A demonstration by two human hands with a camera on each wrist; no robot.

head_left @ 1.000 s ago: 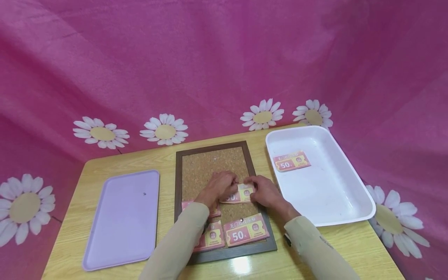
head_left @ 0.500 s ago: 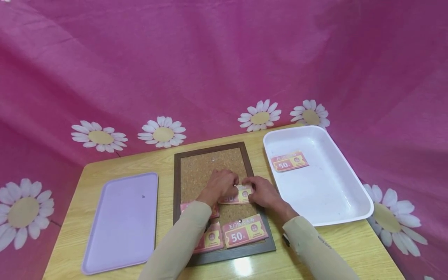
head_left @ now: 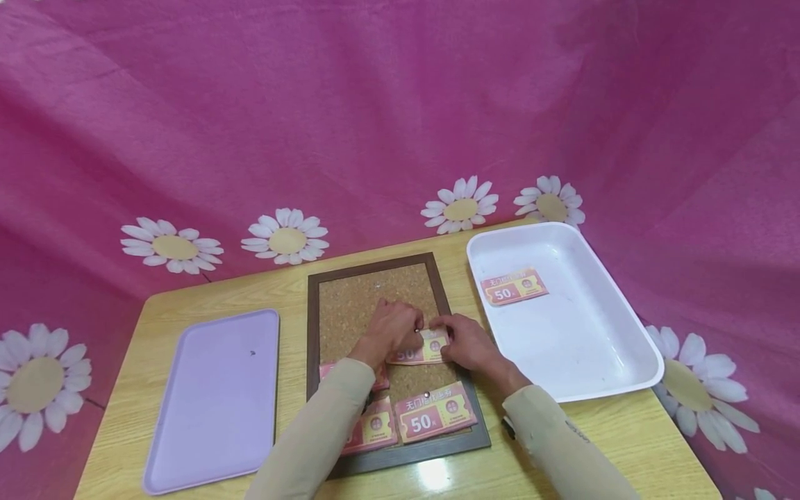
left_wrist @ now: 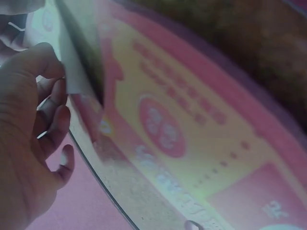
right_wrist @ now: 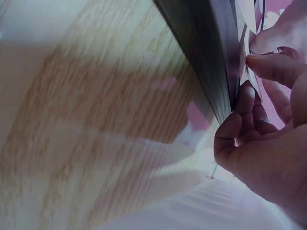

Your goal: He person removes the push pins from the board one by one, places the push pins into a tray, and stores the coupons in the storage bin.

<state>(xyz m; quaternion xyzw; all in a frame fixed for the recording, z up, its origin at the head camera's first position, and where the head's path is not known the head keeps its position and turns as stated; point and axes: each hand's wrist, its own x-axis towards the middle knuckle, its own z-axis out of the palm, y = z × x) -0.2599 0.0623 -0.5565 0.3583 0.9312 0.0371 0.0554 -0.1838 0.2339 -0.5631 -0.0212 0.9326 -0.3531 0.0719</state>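
Observation:
Both hands are at a pink and yellow coupon [head_left: 425,348] marked 50, over the right middle of a cork board [head_left: 350,305]. The left hand [head_left: 395,330] pinches its left part with bent fingers. The right hand [head_left: 470,342] grips the right end between thumb and fingers. In the left wrist view, the coupon [left_wrist: 79,76] stands tilted up off the cork beside the left hand [left_wrist: 33,100]. Nearer the front edge lie a right coupon [head_left: 435,420], with a small shiny pin [head_left: 427,394] at its top, and a left coupon [head_left: 375,427]. Another coupon [head_left: 382,378] is partly hidden by the left sleeve.
A white tray [head_left: 600,347] on the right holds more coupons [head_left: 514,287]. On the left lies a lilac tray [head_left: 215,403] with a tiny dark piece [head_left: 253,353] on it. The board's dark frame [head_left: 409,455] rests on a wooden table [head_left: 250,292].
Both hands stay at the same coupon with hardly any shift over the board. The whole scene drifts slightly left as the head view moves.

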